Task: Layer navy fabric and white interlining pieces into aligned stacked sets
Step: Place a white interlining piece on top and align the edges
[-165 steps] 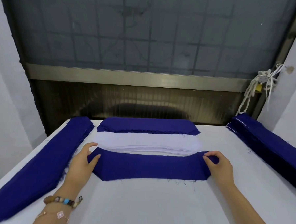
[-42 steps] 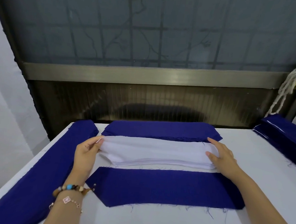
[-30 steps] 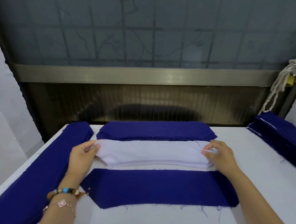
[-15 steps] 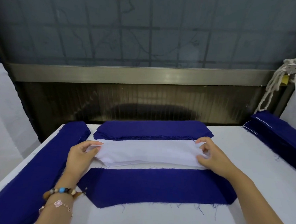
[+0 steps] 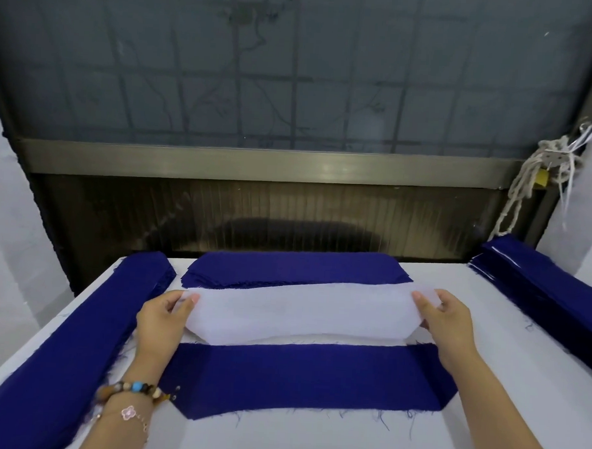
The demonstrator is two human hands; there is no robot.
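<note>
A single navy fabric piece (image 5: pixel 307 376) lies flat on the white table (image 5: pixel 310 441) in front of me. Just behind it, a thin white interlining piece (image 5: pixel 300 313) is lifted off the white interlining stack (image 5: pixel 357 338), stretched between both hands. My left hand (image 5: pixel 161 320) pinches its left end. My right hand (image 5: pixel 445 321) pinches its right end. A stack of navy pieces (image 5: pixel 295 269) sits behind the interlining.
A long navy pile (image 5: pixel 57 366) runs down the table's left edge. Another navy pile (image 5: pixel 551 303) lies along the right edge. A dark window frame (image 5: pixel 256 164) backs the table, with knotted white cord (image 5: pixel 526 181) hanging at the right. White walls flank both sides.
Both hands went from feeling at the ends of the white stack to pinching its top sheet. That sheet now hangs lifted and taut between them, drawn slightly toward the navy piece.
</note>
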